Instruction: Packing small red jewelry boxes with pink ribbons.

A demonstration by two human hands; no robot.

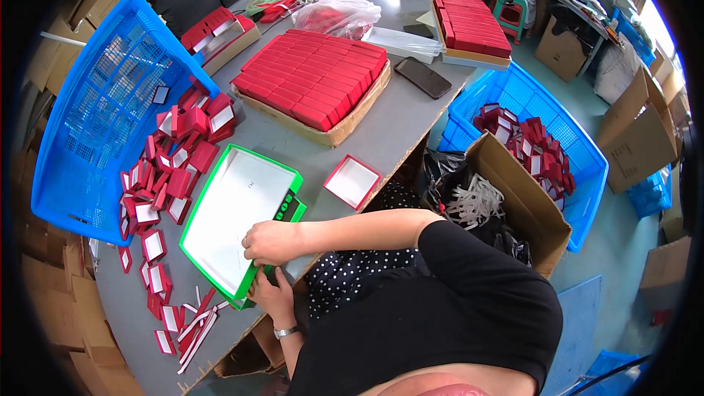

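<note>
Both hands, right hand (270, 240) above left hand (273, 295), clamp the near edge of the green-rimmed scale (235, 216), steadying it on the desk (396, 125).

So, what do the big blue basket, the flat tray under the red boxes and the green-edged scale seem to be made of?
The blue basket looks like moulded plastic: glossy, with an open lattice wall. The flat tray under the closed red boxes seems plain brown cardboard, matte, with a raw cut edge. The green-edged scale appears to be hard plastic, smooth white top, though a metal plate cannot be excluded. Both hands touch its near corner.
</note>
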